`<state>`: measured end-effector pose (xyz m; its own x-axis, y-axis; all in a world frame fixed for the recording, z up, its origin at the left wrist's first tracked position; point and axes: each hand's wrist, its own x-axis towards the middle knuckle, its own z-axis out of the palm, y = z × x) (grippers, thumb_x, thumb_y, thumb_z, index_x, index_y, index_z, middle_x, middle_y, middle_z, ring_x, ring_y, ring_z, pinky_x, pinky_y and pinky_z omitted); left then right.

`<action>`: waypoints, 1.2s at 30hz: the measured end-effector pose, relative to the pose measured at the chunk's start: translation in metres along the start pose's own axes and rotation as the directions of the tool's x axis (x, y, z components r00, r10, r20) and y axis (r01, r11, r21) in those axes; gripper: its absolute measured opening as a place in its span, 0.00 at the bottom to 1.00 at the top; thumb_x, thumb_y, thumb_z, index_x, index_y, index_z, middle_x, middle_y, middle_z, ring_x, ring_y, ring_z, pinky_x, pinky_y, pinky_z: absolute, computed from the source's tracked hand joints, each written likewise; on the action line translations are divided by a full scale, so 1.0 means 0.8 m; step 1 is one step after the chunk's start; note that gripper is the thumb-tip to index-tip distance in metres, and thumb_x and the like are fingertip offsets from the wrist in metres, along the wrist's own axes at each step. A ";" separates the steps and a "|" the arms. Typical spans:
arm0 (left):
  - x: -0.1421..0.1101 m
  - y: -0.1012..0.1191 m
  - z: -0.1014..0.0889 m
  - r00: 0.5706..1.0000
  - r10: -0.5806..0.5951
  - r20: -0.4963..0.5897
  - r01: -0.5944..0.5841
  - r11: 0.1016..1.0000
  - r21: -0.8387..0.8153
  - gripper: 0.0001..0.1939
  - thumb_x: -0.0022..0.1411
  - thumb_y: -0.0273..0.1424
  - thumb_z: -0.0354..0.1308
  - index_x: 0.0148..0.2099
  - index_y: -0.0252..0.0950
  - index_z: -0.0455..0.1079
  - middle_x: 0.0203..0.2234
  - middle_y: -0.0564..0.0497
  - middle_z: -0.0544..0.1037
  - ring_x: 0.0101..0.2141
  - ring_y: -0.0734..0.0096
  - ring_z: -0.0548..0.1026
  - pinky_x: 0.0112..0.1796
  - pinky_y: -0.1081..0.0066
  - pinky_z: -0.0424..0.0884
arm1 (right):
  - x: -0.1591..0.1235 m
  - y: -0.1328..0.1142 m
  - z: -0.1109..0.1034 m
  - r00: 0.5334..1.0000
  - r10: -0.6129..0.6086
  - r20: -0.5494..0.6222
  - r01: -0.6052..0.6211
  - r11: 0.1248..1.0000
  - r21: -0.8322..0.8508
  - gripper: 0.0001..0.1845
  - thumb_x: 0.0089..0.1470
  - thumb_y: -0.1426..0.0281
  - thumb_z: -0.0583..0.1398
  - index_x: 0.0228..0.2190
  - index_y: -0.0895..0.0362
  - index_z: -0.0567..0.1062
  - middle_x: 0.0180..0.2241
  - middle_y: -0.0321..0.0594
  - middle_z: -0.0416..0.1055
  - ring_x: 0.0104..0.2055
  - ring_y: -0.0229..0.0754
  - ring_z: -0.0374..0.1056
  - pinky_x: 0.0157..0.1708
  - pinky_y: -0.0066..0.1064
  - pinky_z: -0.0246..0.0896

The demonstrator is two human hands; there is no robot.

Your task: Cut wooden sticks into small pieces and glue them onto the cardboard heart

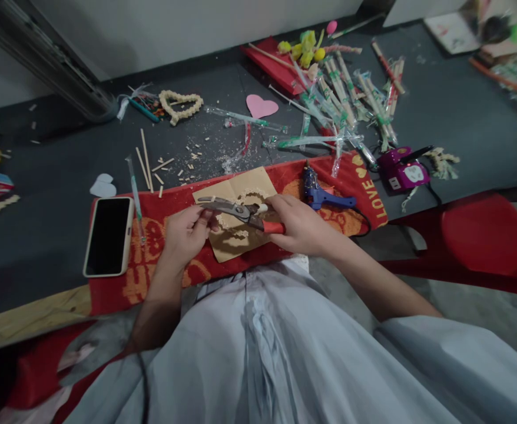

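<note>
My right hand (300,222) is wrapped round the red handle of a pair of pruning shears (239,212), whose blades point left. My left hand (186,232) is closed in a pinch just beneath the blade tips; what its fingers hold is too small to make out. Under the shears lies a folded brown card (223,250). A partly hidden outline of small beige pieces (254,193) rests on it. The card is on a red towel (108,297) with orange lettering. To the right of my right hand lies a blue glue gun (329,199).
A phone (108,235) lies at the towel's left end. Thin wooden sticks (144,156), a beige heart outline (181,106) and a pink paper heart (262,107) are farther back. Wrapped sticks (338,82) are piled at back right, near a purple device (402,171).
</note>
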<state>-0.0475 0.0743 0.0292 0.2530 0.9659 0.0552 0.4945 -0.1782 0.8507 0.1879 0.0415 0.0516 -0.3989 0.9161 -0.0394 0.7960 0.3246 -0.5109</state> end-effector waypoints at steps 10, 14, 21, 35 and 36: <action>-0.002 -0.001 0.002 1.000 -0.006 0.015 0.007 0.997 -0.080 0.24 0.63 0.51 0.45 0.31 0.36 0.69 0.18 0.51 0.75 0.17 0.77 0.69 0.18 0.76 0.63 | 0.002 -0.007 0.000 0.999 0.031 0.004 -0.031 0.999 -0.022 0.16 0.48 0.68 0.53 0.40 0.62 0.68 0.36 0.51 0.70 0.38 0.50 0.65 0.37 0.36 0.58; -0.002 -0.010 0.006 0.998 -0.058 0.024 0.060 0.993 -0.097 0.22 0.63 0.48 0.47 0.32 0.36 0.69 0.19 0.52 0.75 0.21 0.75 0.72 0.22 0.76 0.65 | 0.001 -0.011 0.001 0.995 0.098 0.006 -0.098 0.993 -0.070 0.14 0.49 0.66 0.53 0.38 0.61 0.69 0.35 0.50 0.71 0.36 0.49 0.66 0.34 0.34 0.57; -0.002 -0.002 0.010 0.997 -0.070 -0.023 0.069 0.996 -0.057 0.16 0.63 0.42 0.50 0.33 0.35 0.70 0.19 0.54 0.74 0.22 0.76 0.72 0.24 0.76 0.64 | 0.002 -0.018 0.001 0.990 0.143 -0.016 -0.143 0.975 -0.168 0.15 0.50 0.67 0.55 0.38 0.62 0.68 0.36 0.52 0.71 0.36 0.50 0.67 0.35 0.34 0.56; 0.016 -0.008 -0.005 0.998 -0.028 -0.050 0.028 1.000 0.007 0.14 0.62 0.37 0.49 0.31 0.35 0.69 0.18 0.52 0.73 0.19 0.75 0.70 0.21 0.76 0.63 | 0.026 -0.021 -0.014 0.986 0.131 0.106 -0.111 0.979 -0.170 0.14 0.51 0.65 0.54 0.38 0.62 0.68 0.35 0.50 0.72 0.35 0.48 0.68 0.31 0.32 0.52; 0.018 -0.010 -0.006 0.998 -0.023 -0.054 0.023 1.000 0.002 0.14 0.62 0.38 0.49 0.31 0.35 0.69 0.18 0.52 0.73 0.19 0.76 0.70 0.21 0.76 0.64 | 0.029 -0.022 -0.015 0.985 0.129 0.114 -0.109 0.979 -0.171 0.15 0.51 0.65 0.55 0.38 0.62 0.68 0.36 0.50 0.72 0.36 0.49 0.68 0.31 0.32 0.53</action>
<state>-0.0517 0.0902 0.0260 0.1961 0.9785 0.0641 0.5021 -0.1564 0.8506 0.1703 0.0600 0.0701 -0.3420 0.9175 -0.2030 0.9007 0.2585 -0.3492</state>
